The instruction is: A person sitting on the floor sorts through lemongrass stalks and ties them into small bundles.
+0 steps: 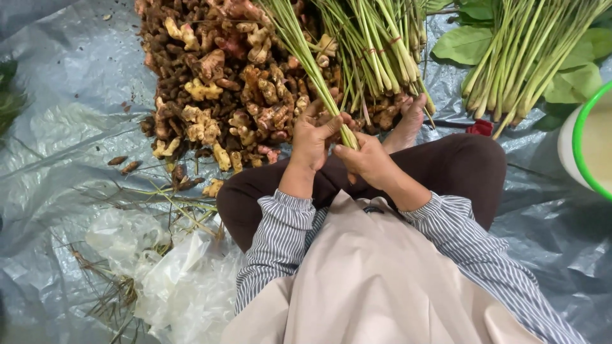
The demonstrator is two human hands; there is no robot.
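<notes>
Both hands grip one lemongrass stalk; green-rimmed white bucket's contents unclear.

You hold a lemongrass stalk slanting up and away from your lap: pale green, long and slim, its whitish butt end pinched between both hands, its leafy top running across the heap of ginger roots toward the picture's upper edge.
</notes>
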